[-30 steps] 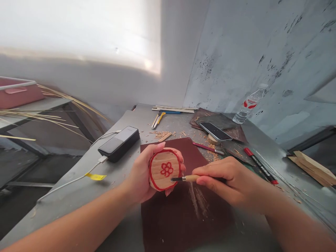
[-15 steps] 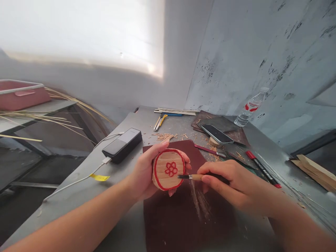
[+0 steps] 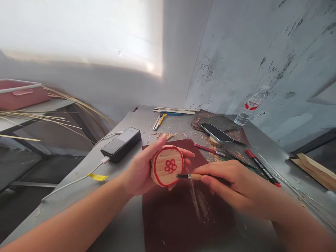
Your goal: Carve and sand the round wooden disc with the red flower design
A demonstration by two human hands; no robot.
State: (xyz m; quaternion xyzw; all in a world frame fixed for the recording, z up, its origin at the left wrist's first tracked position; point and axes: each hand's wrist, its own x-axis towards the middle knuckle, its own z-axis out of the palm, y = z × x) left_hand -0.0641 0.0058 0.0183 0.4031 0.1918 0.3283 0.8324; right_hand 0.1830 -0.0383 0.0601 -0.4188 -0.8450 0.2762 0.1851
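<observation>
A round wood slice rests in my left hand, with the thumb along its upper left edge and the fingers behind it. Its face carries a red outline around the rim and a small red flower in the middle. My right hand grips a carving chisel by its wooden handle. The chisel's dark metal tip lies at the right edge of the slice, near the red line; whether it touches the wood I cannot tell. Beneath both hands lies a dark red mat with a scuffed patch.
On the grey table stand a black power bank with a white cable, a yellow utility knife, wood shavings, a phone, a red-handled blade, a marker and a water bottle. A pink basket sits at left.
The wood slice has tilted and shifted slightly up in my left hand, whose fingers now stretch further out on the right. The chisel tip stays by the slice's right edge.
</observation>
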